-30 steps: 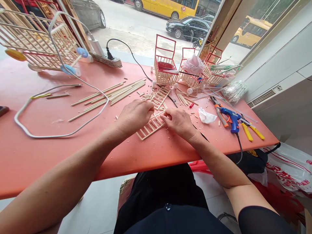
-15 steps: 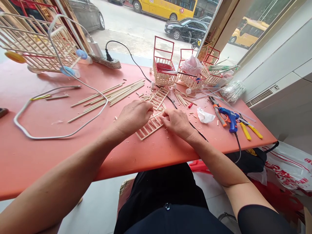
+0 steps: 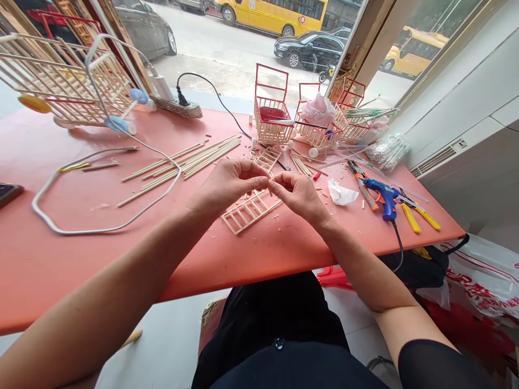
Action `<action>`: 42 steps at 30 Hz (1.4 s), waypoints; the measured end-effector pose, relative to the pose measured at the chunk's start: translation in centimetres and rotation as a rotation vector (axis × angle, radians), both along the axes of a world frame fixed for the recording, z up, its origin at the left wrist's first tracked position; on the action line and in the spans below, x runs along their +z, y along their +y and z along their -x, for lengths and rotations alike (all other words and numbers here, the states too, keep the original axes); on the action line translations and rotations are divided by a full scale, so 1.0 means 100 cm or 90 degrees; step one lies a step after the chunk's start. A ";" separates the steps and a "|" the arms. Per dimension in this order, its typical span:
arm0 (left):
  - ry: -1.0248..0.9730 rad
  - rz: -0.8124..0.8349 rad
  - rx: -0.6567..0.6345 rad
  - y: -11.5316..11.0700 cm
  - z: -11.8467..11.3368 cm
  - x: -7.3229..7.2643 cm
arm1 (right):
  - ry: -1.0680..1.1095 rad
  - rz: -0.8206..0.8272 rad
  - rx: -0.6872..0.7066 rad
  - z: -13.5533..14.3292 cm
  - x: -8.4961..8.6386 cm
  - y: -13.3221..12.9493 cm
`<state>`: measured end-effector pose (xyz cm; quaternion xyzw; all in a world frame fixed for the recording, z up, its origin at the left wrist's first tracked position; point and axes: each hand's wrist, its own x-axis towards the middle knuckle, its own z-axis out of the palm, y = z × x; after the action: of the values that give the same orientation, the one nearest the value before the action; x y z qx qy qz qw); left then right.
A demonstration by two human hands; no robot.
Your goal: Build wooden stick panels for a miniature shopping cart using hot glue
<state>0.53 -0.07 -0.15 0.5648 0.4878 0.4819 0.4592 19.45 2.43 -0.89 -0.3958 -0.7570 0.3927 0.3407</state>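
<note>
My left hand [image 3: 237, 183] and my right hand [image 3: 298, 197] meet above the table, thumbs and fingertips pinched together. Whatever small piece sits between the fingertips is mostly hidden; a bit of pale wood seems to show there. Just below them lies a ladder-like frame of thin wooden sticks [image 3: 249, 214], flat on the table and apart from both hands. A second small stick frame [image 3: 268, 158] lies behind the fingers, partly covered by them.
Long wooden sticks [image 3: 211, 156] lie left of centre, near a looped grey cable [image 3: 103, 231]. Small stick carts [image 3: 272, 127] stand at the back, a larger cart [image 3: 81, 86] at far left. Pliers [image 3: 363, 183], a blue glue gun [image 3: 387, 200] and crumpled tissue [image 3: 341, 193] lie right.
Both hands have lifted off the stick frame and come together, fingertips now meeting. More of the frame on the table shows. The view has shifted slightly.
</note>
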 end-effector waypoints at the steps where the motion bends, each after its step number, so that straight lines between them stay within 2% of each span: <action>1: -0.037 0.013 -0.003 0.000 -0.001 -0.001 | 0.016 0.017 0.007 0.000 0.001 0.000; 7: -0.138 0.068 -0.032 0.000 -0.004 0.002 | 0.063 0.076 0.036 -0.005 0.005 0.000; 13: -0.115 0.010 -0.012 -0.005 -0.010 0.010 | 0.071 0.044 0.081 -0.007 0.007 0.000; 19: -0.149 0.043 -0.034 -0.011 -0.014 0.017 | 0.116 0.027 0.096 -0.006 0.005 0.001; 21: -0.137 0.020 -0.031 -0.011 -0.016 0.017 | 0.128 0.025 0.100 -0.007 0.005 0.002; 25: -0.167 -0.026 -0.011 -0.009 -0.022 0.011 | 0.141 0.035 0.119 -0.011 0.006 0.005; 31: -0.319 0.049 -0.024 -0.004 -0.025 -0.011 | 0.103 0.041 0.133 -0.014 0.002 0.010; 36: -0.369 0.034 -0.049 -0.004 -0.019 -0.024 | 0.152 0.191 0.212 -0.014 -0.005 0.012; 39: -0.378 0.007 -0.062 -0.004 -0.019 -0.025 | 0.208 0.290 0.239 -0.015 -0.006 0.014; 42: -0.368 -0.001 -0.078 -0.004 -0.022 -0.023 | 0.233 0.342 0.231 -0.016 -0.004 0.015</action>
<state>2.74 -0.48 -2.48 0.4328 0.3009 0.5947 0.6070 21.01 3.92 -1.31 -0.2540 -0.6114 0.6956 0.2791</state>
